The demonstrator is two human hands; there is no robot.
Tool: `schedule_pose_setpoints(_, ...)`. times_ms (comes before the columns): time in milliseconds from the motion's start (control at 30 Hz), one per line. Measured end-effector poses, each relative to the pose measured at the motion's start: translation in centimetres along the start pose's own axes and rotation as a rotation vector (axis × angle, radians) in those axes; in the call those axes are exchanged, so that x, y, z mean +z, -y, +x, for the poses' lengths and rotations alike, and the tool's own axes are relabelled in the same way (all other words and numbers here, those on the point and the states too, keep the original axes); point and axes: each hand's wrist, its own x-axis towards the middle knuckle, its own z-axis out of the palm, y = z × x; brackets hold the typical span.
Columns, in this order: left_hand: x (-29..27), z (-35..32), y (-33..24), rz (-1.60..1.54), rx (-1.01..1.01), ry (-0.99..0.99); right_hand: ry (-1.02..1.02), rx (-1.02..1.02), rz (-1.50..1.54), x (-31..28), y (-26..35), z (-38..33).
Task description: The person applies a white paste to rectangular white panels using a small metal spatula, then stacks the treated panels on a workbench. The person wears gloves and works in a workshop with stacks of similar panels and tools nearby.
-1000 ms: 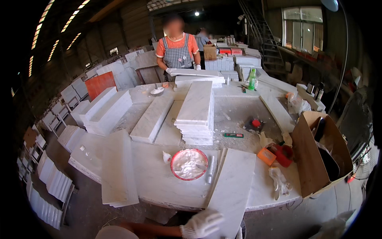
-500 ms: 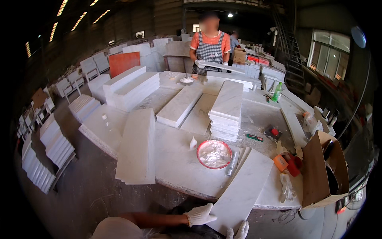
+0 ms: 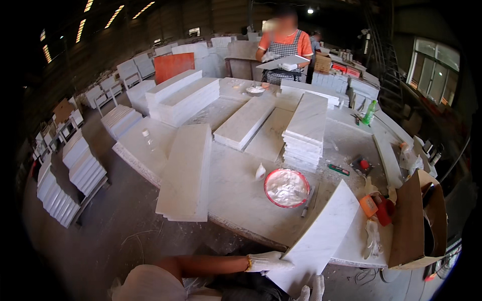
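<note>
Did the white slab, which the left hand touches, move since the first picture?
Yes. Judged against the red-rimmed bowl, which stays in place on the table, the white slab has tilted; its left long edge appears raised.

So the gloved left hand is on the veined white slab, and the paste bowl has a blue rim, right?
No: the head view shows the paste bowl's rim is red, not blue. The gloved left hand is on the veined white slab.
</note>
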Motion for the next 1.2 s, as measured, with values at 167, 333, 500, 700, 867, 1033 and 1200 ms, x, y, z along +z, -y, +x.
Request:
schedule_pose_setpoints(167,1.0,-1.0,-4.4,-0.139,0.0,0.061,-0.19,0.202,0.462,0.3,-1.1,1.0)
schedule_pose_setpoints(333,1.5,1.3,-3.7,-0.12,0.201,0.08,-0.231,0.485,0.926,-0.4,5.0,3.8)
schedule_pose_setpoints(500,0.8,-1.3,-6.6,0.076,0.271,0.049,-0.157,0.558,0.96,1.4,0.9,3.7)
schedule_pose_setpoints(700,-0.6,-5.1,-2.8,-0.032,0.314,0.059,-0.038,0.498,0.902,2.5,-0.3,2.7)
schedule_pose_setpoints(867,-3.2,-8.5,-2.2,-0.201,0.28,0.084,0.062,0.267,0.928,3.3,4.6,4.7)
schedule_pose_setpoints(1033,-5.2,-11.3,-5.3,-0.455,0.144,-0.331,0.255,0.132,0.768,5.1,6.6,7.1)
schedule_pose_setpoints(1200,-8.3,-14.8,-3.4,-0.545,0.314,-0.714,0.407,-0.009,0.778,9.0,12.8,9.5)
